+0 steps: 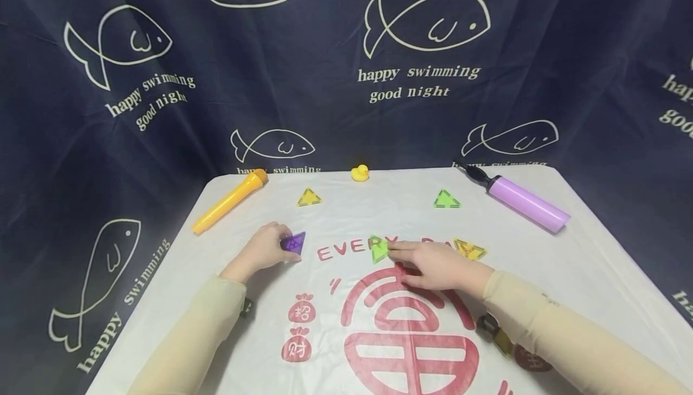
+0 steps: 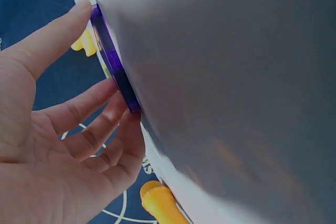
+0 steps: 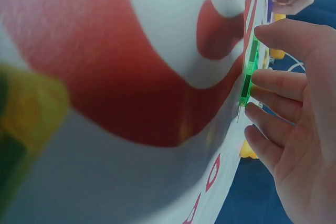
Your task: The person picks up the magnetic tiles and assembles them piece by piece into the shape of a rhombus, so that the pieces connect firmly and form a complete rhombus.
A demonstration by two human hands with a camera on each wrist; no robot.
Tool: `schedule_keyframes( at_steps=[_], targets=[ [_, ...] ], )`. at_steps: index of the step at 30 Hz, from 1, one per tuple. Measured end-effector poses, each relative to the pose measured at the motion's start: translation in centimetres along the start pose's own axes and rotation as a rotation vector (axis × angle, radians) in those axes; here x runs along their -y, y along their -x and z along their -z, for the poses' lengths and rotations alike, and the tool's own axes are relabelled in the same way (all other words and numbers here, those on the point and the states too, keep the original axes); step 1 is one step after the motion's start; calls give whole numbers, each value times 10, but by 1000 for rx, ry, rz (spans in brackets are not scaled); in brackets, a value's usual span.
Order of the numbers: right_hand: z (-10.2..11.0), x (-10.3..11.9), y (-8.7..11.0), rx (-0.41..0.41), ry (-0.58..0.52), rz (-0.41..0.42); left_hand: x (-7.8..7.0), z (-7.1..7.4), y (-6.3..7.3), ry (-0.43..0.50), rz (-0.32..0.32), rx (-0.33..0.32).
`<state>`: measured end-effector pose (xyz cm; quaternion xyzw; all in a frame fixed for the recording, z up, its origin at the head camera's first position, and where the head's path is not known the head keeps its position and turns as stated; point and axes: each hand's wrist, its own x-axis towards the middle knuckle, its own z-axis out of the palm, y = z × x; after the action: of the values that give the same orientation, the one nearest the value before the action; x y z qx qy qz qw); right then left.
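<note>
In the head view my left hand (image 1: 264, 246) pinches a purple triangular magnetic tile (image 1: 295, 243) on the left of the table. The left wrist view shows its thumb at one end of that tile (image 2: 116, 61) and the fingers at the other. My right hand (image 1: 433, 264) has its fingers extended, the fingertips touching a green triangular magnetic tile (image 1: 379, 248) near the middle. Its thumb lies lower on the cloth, apart from the tile in the head view. Just behind the right hand is a yellow triangular tile (image 1: 470, 249), partly covered by it.
Farther back lie another yellow triangle (image 1: 310, 197) and another green triangle (image 1: 447, 199). A small rubber duck (image 1: 360, 172) stands at the back edge. An orange microphone-shaped toy (image 1: 230, 201) lies left, a purple balloon pump (image 1: 527, 202) right. A dark blue curtain (image 1: 335, 40) hangs behind.
</note>
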<state>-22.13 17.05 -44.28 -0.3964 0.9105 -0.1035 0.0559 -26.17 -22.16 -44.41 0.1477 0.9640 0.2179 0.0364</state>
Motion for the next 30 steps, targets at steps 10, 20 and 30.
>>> schedule_keyframes(
  at_steps=[10, 20, 30],
  targets=[
    [1, 1, -21, -87, -133, -87, -6, -4, -3, 25, 55, -37],
    [-8, -4, -48, -86, -189, -191, -15, -9, -7, 105, 112, -34],
    [-9, 0, -63, -41, -303, -257, -24, -14, -13, 272, 212, -65]
  ],
)
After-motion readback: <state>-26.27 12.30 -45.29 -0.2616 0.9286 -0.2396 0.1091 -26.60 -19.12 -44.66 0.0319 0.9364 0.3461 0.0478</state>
